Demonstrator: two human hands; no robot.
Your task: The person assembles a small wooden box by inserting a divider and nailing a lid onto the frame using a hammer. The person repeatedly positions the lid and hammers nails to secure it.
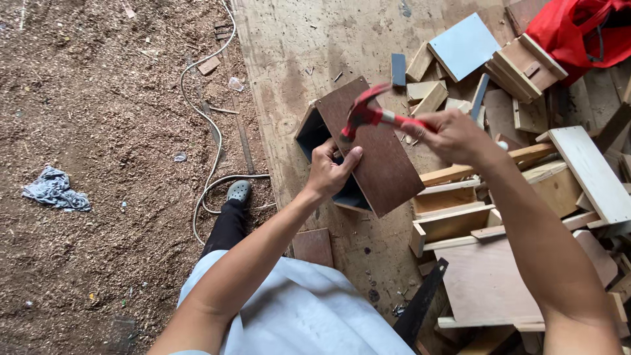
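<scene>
A small open wooden box (358, 148) with a brown board as its upper face lies on the plywood work surface (296, 52), near the middle of the view, its dark hollow opening toward the left. The left hand (330, 169) grips the box at its near left edge, fingers wrapped over the brown board and thumb beside them, holding it steady. The right hand (453, 136) is closed tight around the handle of a red hammer (368, 113), whose head hangs just above the far part of the brown board; whether it touches the board cannot be told. To the right of the box sits a heap of wood offcuts (519, 92), among them a pale blue square panel (464, 45) at the far side and several open plywood frames (453, 210) nearer. A red bag (578, 29) lies at the far right corner. On the left, the ground is covered in sawdust (98, 131), crossed by a pale cable (209, 125), with a crumpled grey rag (55, 189) lying well apart from the work surface.
</scene>
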